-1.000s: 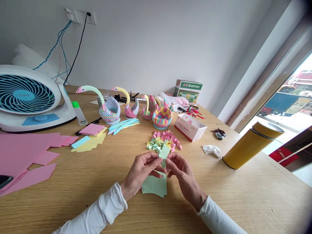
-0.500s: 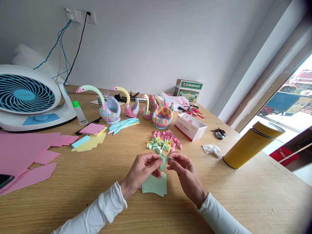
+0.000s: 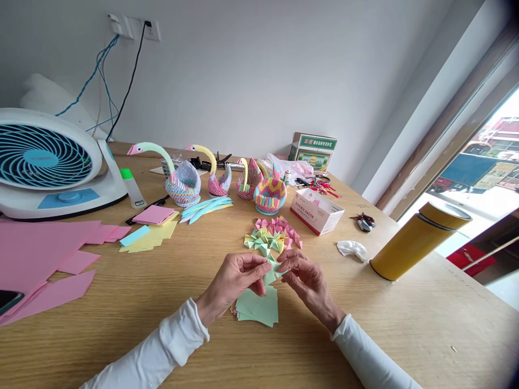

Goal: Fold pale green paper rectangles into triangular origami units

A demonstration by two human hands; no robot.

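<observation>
Between my two hands is a small piece of light green paper [image 3: 269,277], partly folded and partly hidden by my fingers. My left hand [image 3: 239,275] pinches its left side between thumb and fingers. On the other side, my right hand [image 3: 306,281] has thumb and fingertips closed on the right edge. Below them on the table lies a small stack of light green paper sheets [image 3: 257,307]. Just beyond my fingers sits a heap of folded paper triangles [image 3: 265,237] in green, yellow and pink.
Several folded-paper swans [image 3: 183,183] stand at the back. A sticky note box [image 3: 317,212] and a yellow flask [image 3: 419,243] are to the right, near crumpled tissue [image 3: 352,249]. Pink paper [image 3: 44,248], a glue bottle [image 3: 133,188] and a fan [image 3: 52,162] are on the left.
The green paper has tilted between my hands, and its right part now points lower. My right fingers have shifted slightly along its edge; both hands stay in nearly the same place.
</observation>
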